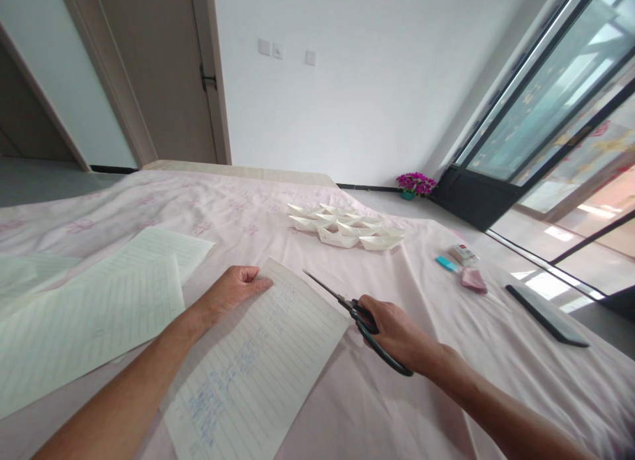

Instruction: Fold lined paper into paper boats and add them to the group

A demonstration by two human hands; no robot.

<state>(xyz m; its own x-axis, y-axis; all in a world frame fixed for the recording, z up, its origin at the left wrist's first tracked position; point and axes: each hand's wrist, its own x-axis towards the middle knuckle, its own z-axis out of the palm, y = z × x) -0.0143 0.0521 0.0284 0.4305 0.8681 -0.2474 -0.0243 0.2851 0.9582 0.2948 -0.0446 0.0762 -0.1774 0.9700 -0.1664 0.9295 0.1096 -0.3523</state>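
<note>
A lined sheet of paper (258, 361) with blue handwriting lies slanted in front of me. My left hand (233, 291) pinches its upper left corner between thumb and fingers. In my right hand (389, 324) is a pair of scissors (354, 308) with black handles, my fingers wrapped round them. The blades look closed or nearly so and point up and left, close to the sheet's upper right edge. Beyond the hands, several folded paper boats (342, 231) stand grouped on the bedspread.
More lined sheets (114, 308) overlap at the left on the pink bedspread (238, 195). To the right lie a small white box (463, 253), a blue item (446, 263), a pink item (473, 280) and a dark flat object (546, 314). Purple flowers (415, 183) stand on the floor.
</note>
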